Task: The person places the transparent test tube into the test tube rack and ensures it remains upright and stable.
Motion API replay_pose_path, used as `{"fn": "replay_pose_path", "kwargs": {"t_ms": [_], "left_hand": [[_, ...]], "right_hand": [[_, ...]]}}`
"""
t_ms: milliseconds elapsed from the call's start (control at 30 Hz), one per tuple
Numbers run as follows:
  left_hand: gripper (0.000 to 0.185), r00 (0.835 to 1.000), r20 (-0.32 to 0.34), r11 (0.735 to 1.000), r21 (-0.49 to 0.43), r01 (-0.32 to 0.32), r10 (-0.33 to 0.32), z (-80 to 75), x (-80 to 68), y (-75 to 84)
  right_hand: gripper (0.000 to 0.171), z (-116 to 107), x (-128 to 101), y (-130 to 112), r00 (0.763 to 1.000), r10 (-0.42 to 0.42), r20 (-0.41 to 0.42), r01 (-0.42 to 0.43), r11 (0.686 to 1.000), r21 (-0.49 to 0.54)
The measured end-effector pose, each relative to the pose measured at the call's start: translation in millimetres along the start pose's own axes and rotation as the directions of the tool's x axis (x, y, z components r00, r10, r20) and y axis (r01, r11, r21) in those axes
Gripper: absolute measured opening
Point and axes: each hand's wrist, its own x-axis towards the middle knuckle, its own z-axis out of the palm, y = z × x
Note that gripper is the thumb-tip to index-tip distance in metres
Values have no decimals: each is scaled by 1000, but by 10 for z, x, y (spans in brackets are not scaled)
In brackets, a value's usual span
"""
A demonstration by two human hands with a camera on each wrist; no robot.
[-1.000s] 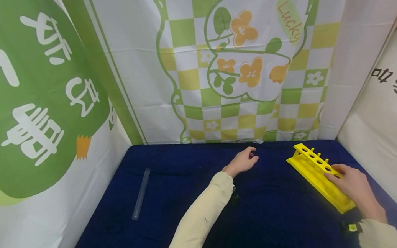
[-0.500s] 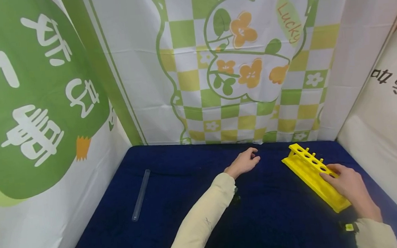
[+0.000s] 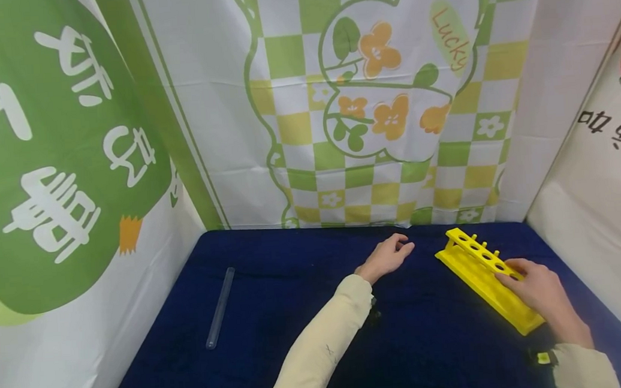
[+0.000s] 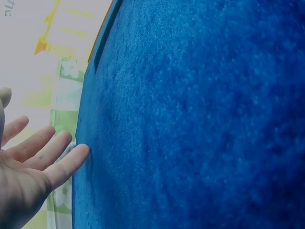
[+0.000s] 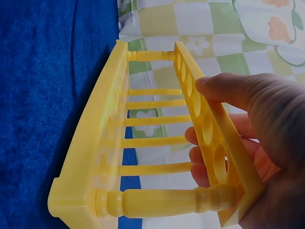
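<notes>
My right hand (image 3: 539,292) grips the near end of a yellow test tube rack (image 3: 478,278) on the right side of the table. In the right wrist view, the thumb lies along the holed top plate (image 5: 207,126) while several fingers curl beneath it. The rack's holes hold no tubes, and its base sits at or just above the cloth; I cannot tell which. My left hand (image 3: 386,256) is held near the back of the table, with nothing in it and its fingers (image 4: 69,164) loosely spread. Far to the left lies a clear test tube (image 3: 220,308).
Dark blue cloth (image 3: 279,286) covers the table. Printed curtains hang around it: a checkered one (image 3: 295,129) at the back, a green and white one (image 3: 109,172) on the left, and a white one (image 3: 609,209) on the right.
The rack has shifted a little to the left along with my right hand. My left hand has drifted slightly right. The clear tube has stayed in place.
</notes>
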Motion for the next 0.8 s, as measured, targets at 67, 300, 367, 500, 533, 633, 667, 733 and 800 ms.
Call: {"fn": "replay_pose_path", "kwargs": {"t_ms": [67,300,367,500,533,633,667,733,800], "left_hand": [[52,1000,-5,1000,4,-1,1,11,2,3],[56,1000,-25,1000,-5,7,-7,36,11,0],[56,1000,-30,1000,-8,7,-8,37,14,-10],[55,999,-42,1000,3,8,-8,35,13,-28],[54,999,-45,1000,4,10,-10,35,13,-32],[54,998,-53,1000,2,20,-20,32,10,-44],[54,998,-55,1000,-1,23,-23,31,9,-47],[54,998,-60,1000,-9,27,-27,31,10,-56],[54,998,-63,999,-18,29,-30,30,11,-63]], "right_hand": [[72,20,7,-8,1000,-6,-2,6,1000,2],[71,45,30,-43,999,-44,-13,44,999,11],[69,42,37,-63,998,-61,-13,61,998,10],[66,47,45,-104,996,-89,-15,89,996,9],[66,49,47,-114,996,-91,-13,91,996,11],[67,61,58,-142,996,-92,-7,92,995,23],[67,66,61,-151,996,-92,-5,92,995,27],[67,85,69,-162,995,-95,-5,95,995,28],[67,105,70,-171,996,-94,-3,94,995,31]]}}
